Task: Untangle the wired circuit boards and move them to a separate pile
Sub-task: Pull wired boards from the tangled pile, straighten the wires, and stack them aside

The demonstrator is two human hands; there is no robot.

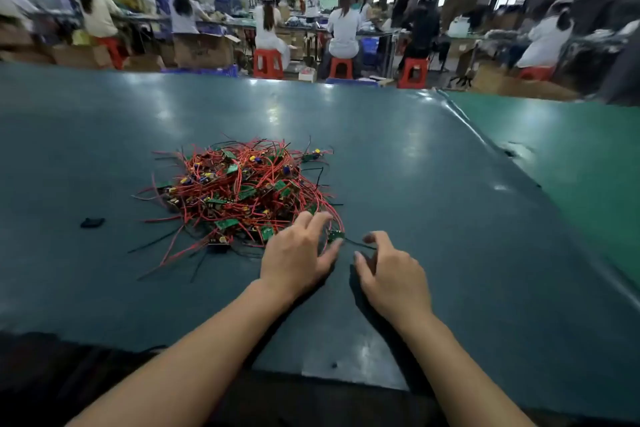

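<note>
A tangled heap of small green circuit boards with red and black wires (239,191) lies on the dark green table (415,184), left of centre. My left hand (299,253) rests at the heap's near right edge, fingers spread and fairly straight, touching the wires. One small green board (335,236) lies between my left fingers and thumb, at the edge of the heap. A thin black wire (362,245) runs from it toward my right hand (389,274), whose fingers are loosely curled just beside the wire's end. Whether it pinches the wire is unclear.
A small black piece (92,222) lies on the table left of the heap. A brighter green mat (571,156) covers the table's right side behind a raised seam. Beyond the far edge, people sit on red stools (267,63) at other benches among cardboard boxes.
</note>
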